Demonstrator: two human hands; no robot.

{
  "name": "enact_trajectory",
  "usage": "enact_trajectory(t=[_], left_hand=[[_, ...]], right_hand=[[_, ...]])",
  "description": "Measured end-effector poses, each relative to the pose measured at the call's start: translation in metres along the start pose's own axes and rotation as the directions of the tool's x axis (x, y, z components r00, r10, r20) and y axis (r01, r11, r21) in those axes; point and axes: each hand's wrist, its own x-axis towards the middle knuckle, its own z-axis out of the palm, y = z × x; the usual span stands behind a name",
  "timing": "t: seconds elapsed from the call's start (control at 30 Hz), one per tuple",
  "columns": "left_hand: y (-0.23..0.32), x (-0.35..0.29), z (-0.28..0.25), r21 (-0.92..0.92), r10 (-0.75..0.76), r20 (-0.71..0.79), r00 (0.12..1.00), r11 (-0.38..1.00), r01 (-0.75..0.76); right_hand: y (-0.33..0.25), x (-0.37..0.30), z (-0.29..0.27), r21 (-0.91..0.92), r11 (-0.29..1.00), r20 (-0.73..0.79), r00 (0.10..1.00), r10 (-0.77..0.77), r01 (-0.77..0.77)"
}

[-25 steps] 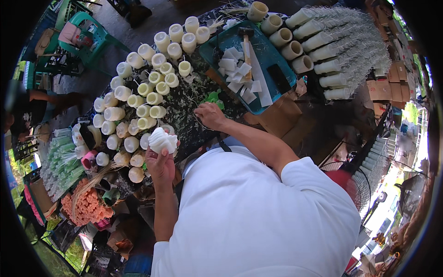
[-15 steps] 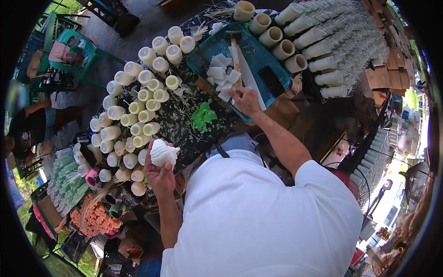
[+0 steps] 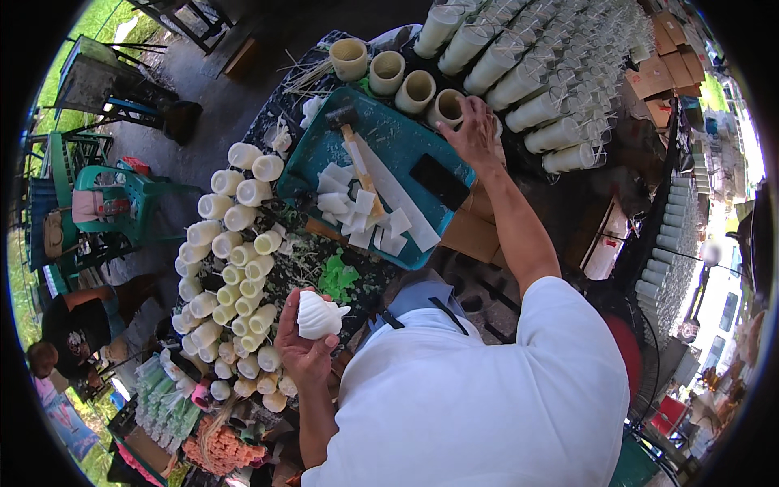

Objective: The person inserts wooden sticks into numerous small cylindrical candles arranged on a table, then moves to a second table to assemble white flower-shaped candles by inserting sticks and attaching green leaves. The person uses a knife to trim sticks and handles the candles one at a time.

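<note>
A white ridged shell-shaped piece point(image 3: 321, 315), perhaps wax, rests in my left hand point(image 3: 305, 349), with fingers and thumb closed round its lower side. My right hand point(image 3: 477, 138) reaches over the near end of a row of tan hollow cylinders. Its thumb and fingers are apart at the side of one tan cylinder point(image 3: 447, 109); whether they touch it I cannot tell. The hand covers most of the last cylinder in the row. Left of my right arm lies a teal tray point(image 3: 312, 154) with white flat pieces point(image 3: 353, 213), a hammer point(image 3: 357, 154), a long white strip and a black phone point(image 3: 440, 181).
Many pale cylindrical candles point(image 3: 243, 256) stand left of the tray. Green scraps point(image 3: 337, 276) lie near my left hand. Rows of glass-like tubes point(image 3: 544, 105) fill the far right. Another person point(image 3: 77, 325) is at the left, below a green chair point(image 3: 134, 203).
My right hand has left the white pieces in the tray and moved up and right to the tan cylinders. My left hand still holds the shell-shaped piece. The whole view has shifted.
</note>
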Motion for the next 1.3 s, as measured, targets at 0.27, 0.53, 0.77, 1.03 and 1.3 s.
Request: enact_trajectory(t=[0.27, 0.53, 0.77, 1.03, 1.3], left_hand=[[-0.013, 0.057, 0.051, 0.028, -0.128, 0.085, 0.988, 0.992, 0.126], [-0.019, 0.075, 0.061, 0.168, -0.115, 0.080, 0.990, 0.981, 0.101], [-0.024, 0.078, 0.068, 0.208, -0.137, 0.082, 0.987, 0.971, 0.117], [-0.023, 0.074, 0.065, 0.354, -0.146, 0.057, 0.988, 0.928, 0.117], [-0.019, 0.065, 0.058, 0.322, -0.116, -0.007, 0.993, 0.940, 0.113]], right_hand=[[0.019, 0.020, 0.093, -0.298, 0.928, 0.353, 0.929, -0.110, 0.223], [0.009, -0.014, 0.051, -0.135, 0.926, 0.081, 0.935, -0.345, 0.354], [0.019, 0.012, 0.058, -0.083, 0.963, 0.153, 0.959, -0.240, 0.255], [0.033, 0.044, 0.060, -0.143, 0.970, -0.035, 0.978, -0.206, 0.199], [-0.005, 0.058, 0.045, -0.368, 0.920, 0.182, 0.981, -0.072, 0.136]])
